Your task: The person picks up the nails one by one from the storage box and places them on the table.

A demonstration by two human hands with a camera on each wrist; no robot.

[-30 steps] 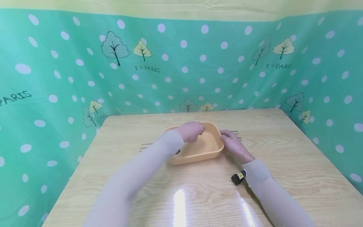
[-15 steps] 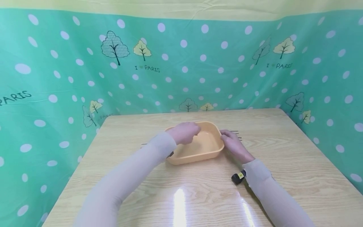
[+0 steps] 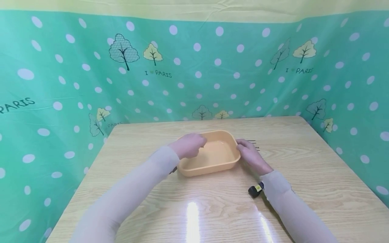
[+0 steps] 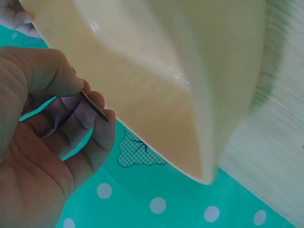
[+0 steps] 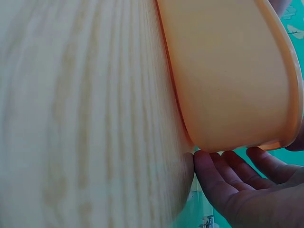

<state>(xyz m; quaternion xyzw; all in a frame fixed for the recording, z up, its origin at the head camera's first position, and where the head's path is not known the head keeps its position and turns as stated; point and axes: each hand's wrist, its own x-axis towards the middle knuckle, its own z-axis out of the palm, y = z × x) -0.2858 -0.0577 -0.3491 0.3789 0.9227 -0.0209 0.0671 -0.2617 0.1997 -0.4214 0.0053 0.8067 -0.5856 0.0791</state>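
Note:
A pale orange plastic basin with rounded corners stands on the wooden table. Over its left part is my left hand, thumb and fingers pinching a thin dark nail whose pointed end shows in the left wrist view. At the basin's right end, my right hand holds the rim, the thumb at the edge and the other fingers against the outer wall. Several thin dark nails lie on the table just beyond the right hand, partly hidden by it.
The wooden table spreads around the basin. A green dotted curtain hangs behind it and along both sides. A small black camera sits at my right wrist.
My left hand has moved left across the basin, uncovering more of its inside. The thin dark rods seen left of the basin earlier are out of sight now. The right hand stays put.

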